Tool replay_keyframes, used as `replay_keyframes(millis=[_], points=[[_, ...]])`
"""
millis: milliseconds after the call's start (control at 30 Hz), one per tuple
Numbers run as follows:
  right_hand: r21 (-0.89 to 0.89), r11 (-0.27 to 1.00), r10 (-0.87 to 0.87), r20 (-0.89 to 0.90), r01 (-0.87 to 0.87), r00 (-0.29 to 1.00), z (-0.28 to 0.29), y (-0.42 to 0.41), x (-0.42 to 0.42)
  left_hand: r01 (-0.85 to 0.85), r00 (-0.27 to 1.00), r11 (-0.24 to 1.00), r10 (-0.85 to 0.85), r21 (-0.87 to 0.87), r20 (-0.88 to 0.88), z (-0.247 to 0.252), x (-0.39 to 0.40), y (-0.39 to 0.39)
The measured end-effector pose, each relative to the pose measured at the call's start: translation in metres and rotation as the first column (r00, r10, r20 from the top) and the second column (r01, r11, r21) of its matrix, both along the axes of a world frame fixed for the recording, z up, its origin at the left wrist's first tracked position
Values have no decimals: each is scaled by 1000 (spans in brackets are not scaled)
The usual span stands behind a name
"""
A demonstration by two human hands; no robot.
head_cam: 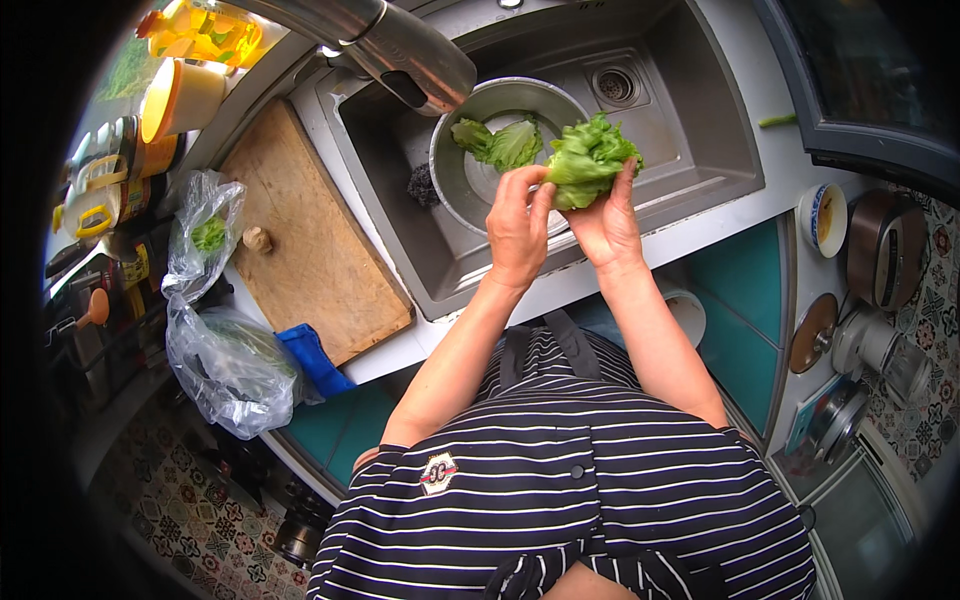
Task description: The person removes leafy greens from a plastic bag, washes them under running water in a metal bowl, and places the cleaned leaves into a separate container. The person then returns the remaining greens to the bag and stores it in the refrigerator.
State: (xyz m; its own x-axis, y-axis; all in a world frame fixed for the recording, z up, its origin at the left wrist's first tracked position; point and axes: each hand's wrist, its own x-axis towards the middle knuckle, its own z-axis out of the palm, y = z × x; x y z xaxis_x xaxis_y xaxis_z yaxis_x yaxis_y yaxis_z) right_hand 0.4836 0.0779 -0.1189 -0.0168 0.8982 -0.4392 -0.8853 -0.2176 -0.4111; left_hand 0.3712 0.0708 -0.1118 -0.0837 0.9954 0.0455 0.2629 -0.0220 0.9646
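Note:
Over the near side of the sink (712, 97), my left hand (519, 225) and my right hand (611, 225) hold a bunch of green lettuce (589, 161) between them. The fingers of my left hand pinch its left edge. My right hand cups it from below and from the right. Beneath and behind the hands sits a round metal basin (455, 191), partly hidden by them. Torn lettuce leaves (514, 145) lie inside it, towards its far left. A stainless steel faucet (420, 60) reaches over the basin from the upper left.
Left of the sink, a wooden cutting board (322, 277) carries a piece of ginger (257, 240). Clear plastic bags (232, 375) with greens stand beside it, near a blue cloth (313, 360). A dark scrubber (422, 186) touches the basin's left side. A patterned bowl (823, 220) stands on the right counter.

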Motion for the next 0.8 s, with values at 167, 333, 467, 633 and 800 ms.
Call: replay_keyframes(millis=[167,333,467,633,800], points=[[-92,990,-120,-105,110,987,-9,3,-2,-159,814,971,231,-179,533,-10,4,-1],[-166,981,-141,-285,97,948,-9,8,1,-1,370,867,464,-499,805,-12,-6,8],[-13,1000,10,-369,-16,930,-21,10,13,156,467,719,550,-677,692,-46,-30,19],[-40,998,51,77,-48,996,-24,14,17,213,842,788,152,-578,518,-16,-23,14],[-3,993,121,47,-121,991,-10,11,11,244,852,879,7,-410,523,-2,-7,8]])
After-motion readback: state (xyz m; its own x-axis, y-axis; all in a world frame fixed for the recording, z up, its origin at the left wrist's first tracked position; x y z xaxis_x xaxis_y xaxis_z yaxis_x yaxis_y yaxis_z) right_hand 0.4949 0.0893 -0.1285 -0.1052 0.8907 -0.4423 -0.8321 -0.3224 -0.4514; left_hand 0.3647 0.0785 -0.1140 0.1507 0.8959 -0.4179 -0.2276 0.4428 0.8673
